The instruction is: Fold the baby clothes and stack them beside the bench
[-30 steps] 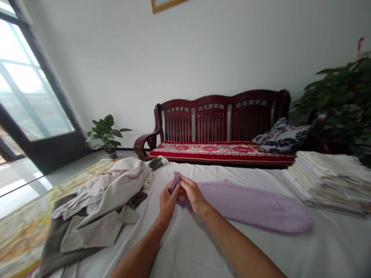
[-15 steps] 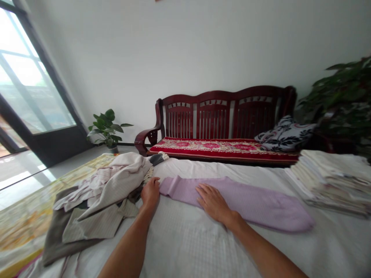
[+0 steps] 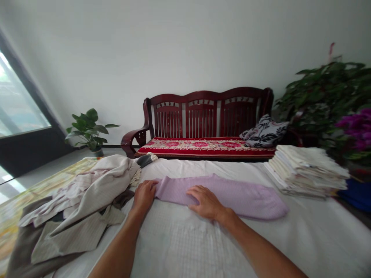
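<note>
Since approx. 1 sec ago, L hand [image 3: 144,195] & R hand [image 3: 207,202] have come apart, and the purple cloth [image 3: 249,197], bunched at its L end then, now lies long on the white sheet [image 3: 188,247], btwn the clothes pile [image 3: 101,177] & the folded stack [image 3: 307,172]. L fingers bent at the cloth's L end, can't tell if pinching; R fingers open, slightly curved over the near edge, pressure unclear. Looks like smoothing: best pin the L end lightly, sweep R palm flat, esp. over the small ridge nr L hand, w/o dragging the sheet.
</note>
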{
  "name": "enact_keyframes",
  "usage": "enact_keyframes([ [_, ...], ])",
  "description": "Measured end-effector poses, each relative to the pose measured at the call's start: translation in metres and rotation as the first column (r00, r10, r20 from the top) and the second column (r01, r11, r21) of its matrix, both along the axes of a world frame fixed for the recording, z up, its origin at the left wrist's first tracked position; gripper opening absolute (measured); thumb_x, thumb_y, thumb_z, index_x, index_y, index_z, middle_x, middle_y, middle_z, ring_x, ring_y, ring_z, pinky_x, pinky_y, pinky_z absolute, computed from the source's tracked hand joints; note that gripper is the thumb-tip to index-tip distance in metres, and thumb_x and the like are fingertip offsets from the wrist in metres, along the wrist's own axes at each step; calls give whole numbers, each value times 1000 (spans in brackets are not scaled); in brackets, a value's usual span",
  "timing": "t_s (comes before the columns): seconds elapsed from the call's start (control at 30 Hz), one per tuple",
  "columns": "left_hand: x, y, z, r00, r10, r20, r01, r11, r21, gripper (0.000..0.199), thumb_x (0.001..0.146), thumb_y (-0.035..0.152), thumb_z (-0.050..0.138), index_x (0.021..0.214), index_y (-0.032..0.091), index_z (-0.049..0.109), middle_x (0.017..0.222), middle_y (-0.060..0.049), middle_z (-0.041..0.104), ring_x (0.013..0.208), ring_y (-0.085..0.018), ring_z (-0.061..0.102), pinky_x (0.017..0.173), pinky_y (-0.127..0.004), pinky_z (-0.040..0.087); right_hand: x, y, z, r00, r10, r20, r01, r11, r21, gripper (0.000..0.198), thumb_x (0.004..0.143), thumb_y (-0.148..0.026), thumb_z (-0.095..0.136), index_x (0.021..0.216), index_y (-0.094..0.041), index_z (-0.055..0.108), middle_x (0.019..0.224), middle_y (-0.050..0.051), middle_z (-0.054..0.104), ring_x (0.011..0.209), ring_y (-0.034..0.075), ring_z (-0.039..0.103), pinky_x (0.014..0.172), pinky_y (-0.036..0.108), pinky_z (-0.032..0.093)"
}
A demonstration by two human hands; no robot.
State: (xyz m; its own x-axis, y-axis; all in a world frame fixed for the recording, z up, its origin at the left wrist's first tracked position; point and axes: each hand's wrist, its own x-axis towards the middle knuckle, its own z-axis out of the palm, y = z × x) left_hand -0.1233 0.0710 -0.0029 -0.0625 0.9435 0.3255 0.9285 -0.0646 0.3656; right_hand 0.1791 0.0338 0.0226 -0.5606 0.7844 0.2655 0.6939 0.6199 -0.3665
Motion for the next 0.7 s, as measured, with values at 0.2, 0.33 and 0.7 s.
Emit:
enact_keyframes([
  [0.2,1,3,-2,999,45,29,-45,999,5,32,90,21,52,114,22,73,120,-8,70,111,-25,63,100,-35,45,28,-12,7,990,-26,142,13,995,96,15,90,-22,59,92,-23,73,94,5,68,93,20,58,82,31,42],
  [0.33,3,2,-2,999,51,13,-51,999,12,33,89,18,52,114,22,73,119,-8,71,111,-25,63,98,-35,45,33,-10,2,983,-64,170,41,990,137,20,95,-17,52,87,-21,71,90,5,67,87,20,58,79,31,42],
  [0.7,11,-4,8,988,111,-110,-111,994,11,40,88,12,50,117,26,74,130,-7,68,114,-27,63,107,-42,40,66,-20,6,999,-13,48,8,995,101,23,97,-22,47,95,-23,70,94,4,68,90,20,60,83,31,45],
])
